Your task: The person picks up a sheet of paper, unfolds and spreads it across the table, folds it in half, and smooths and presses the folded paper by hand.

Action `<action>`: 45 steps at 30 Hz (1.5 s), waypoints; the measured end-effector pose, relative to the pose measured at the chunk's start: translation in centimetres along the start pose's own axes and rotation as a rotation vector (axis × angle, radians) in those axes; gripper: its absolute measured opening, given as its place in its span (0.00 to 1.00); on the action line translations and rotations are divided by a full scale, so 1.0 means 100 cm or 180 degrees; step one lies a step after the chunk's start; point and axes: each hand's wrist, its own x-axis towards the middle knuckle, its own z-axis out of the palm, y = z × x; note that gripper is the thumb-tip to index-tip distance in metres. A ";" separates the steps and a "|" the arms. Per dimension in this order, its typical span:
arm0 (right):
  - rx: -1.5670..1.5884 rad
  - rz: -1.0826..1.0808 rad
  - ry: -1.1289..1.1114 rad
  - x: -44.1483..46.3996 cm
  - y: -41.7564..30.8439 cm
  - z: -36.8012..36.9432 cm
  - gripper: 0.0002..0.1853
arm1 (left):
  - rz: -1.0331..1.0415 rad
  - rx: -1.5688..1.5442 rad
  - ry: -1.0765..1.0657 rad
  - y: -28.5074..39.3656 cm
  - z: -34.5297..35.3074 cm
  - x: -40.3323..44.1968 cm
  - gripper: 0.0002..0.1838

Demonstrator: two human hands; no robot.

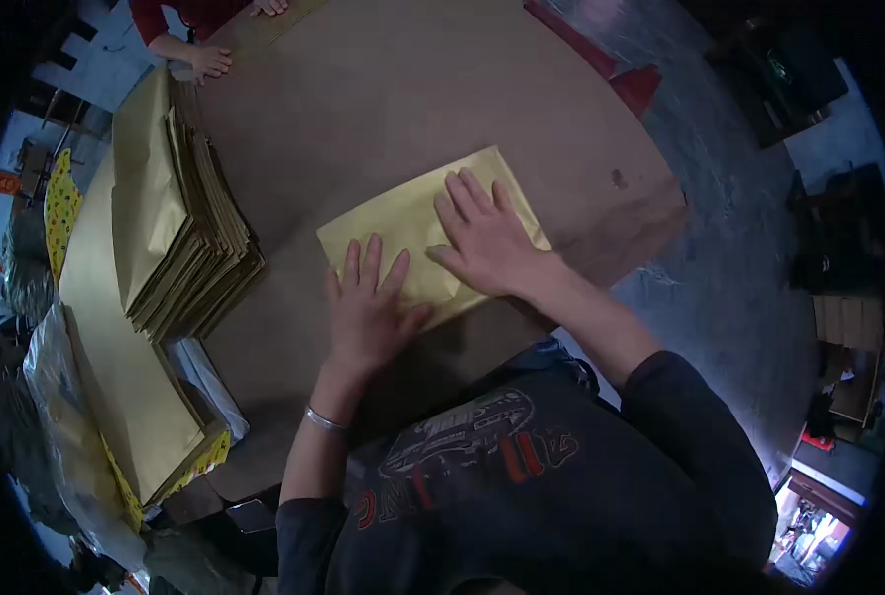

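Note:
A gold-coloured paper sheet or folded packet lies flat on the brown table in front of me. My left hand rests on its near left part with the fingers spread. Farther right, my right hand presses flat on the same paper, fingers apart and pointing toward its far edge. Neither hand grips anything. Whether the paper is a single sheet or folded in layers, I cannot tell.
To the left stands a thick stack of gold paper, with longer gold sheets beneath it. Clear plastic wrap hangs by the table's left side. Across the table, another person's hand touches the surface near the stack.

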 end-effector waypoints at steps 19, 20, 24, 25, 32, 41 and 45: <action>-0.0012 -0.0256 0.0168 -0.042 0.061 -0.013 0.35 | -0.0022 0.0130 -0.0140 0.001 -0.001 -0.001 0.41; 0.0004 -0.0276 0.0101 -0.042 0.064 -0.016 0.35 | 0.0008 0.0156 -0.0142 0.001 -0.001 -0.001 0.41; -0.0185 -0.0212 0.0041 -0.041 0.061 -0.015 0.35 | -0.0095 0.0319 -0.0235 0.010 -0.007 0.002 0.41; -0.0243 -0.0190 0.0000 -0.041 0.060 -0.013 0.35 | -0.0089 0.0227 -0.0147 0.016 -0.005 0.008 0.39; -0.0598 -0.0421 -0.0035 -0.038 0.065 -0.015 0.35 | 0.0352 -0.0894 0.0645 0.117 0.036 0.064 0.36; -0.0678 -0.0078 -0.0237 -0.033 0.049 -0.022 0.36 | -0.0545 -0.0179 0.0342 0.042 0.018 -0.014 0.33; -0.0349 -0.0649 -0.0199 -0.020 0.017 -0.014 0.36 | -0.0483 0.0055 0.0401 0.039 0.020 -0.022 0.36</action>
